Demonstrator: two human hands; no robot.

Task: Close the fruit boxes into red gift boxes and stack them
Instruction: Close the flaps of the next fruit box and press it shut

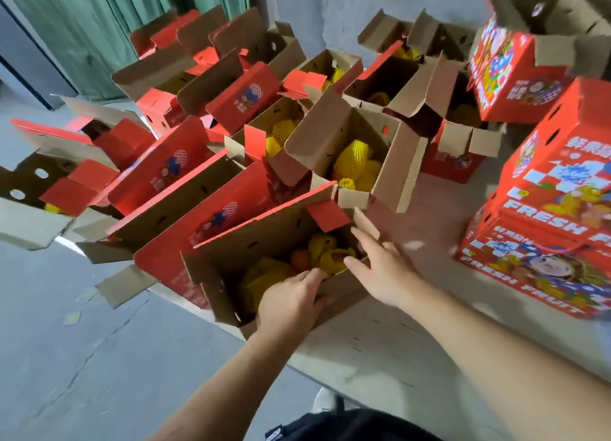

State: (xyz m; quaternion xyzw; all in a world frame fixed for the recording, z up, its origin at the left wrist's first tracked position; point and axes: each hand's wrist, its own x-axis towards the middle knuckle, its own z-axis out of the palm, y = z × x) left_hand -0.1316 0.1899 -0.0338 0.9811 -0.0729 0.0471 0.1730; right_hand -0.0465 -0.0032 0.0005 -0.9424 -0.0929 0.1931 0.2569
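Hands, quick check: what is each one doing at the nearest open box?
Left hand: fingers curled over the near edge of the nearest open box, gripping it.
Right hand: open, fingers straight, reaching over the box's right corner, holding nothing.

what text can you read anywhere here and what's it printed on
"FRESH FRUIT": on the side of the lower closed red gift box at right.
"FRESH F...", cut off: on the closed box stacked above it.
White characters on the tilted box at top right: too blurred to read.
Small prints on the open red flaps: unreadable.
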